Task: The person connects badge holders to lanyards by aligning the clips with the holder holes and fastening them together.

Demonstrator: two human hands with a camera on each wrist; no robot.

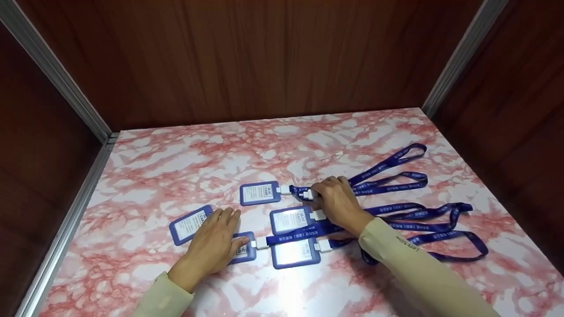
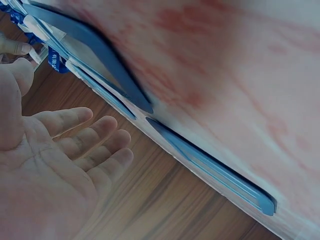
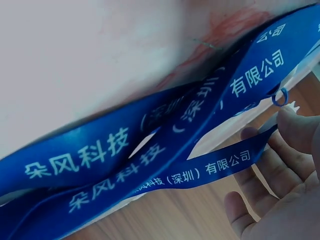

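Note:
My left hand (image 1: 213, 242) hovers with its fingers extended over two blue-framed badge holders, hiding parts of both. One is the leftmost badge holder (image 1: 187, 229), tilted on the table; the other badge holder (image 1: 249, 253) shows by the thumb. In the left wrist view the palm (image 2: 50, 170) faces the camera with nothing in it. Between thumb and fingers, my right hand (image 1: 341, 204) pinches the white clip end (image 1: 308, 194) of a printed blue lanyard (image 3: 210, 167). Just left of that clip lies the upper badge holder (image 1: 260, 193) with its own white clip.
Two more badge holders, one (image 1: 291, 220) above the other (image 1: 296, 254), lie mid-table, a lanyard strap (image 1: 304, 233) crossing between them. Looped lanyards (image 1: 440, 213) spread rightward under the right arm. Wooden panels (image 1: 264, 61) bound the marbled table (image 1: 176, 163) at back and sides.

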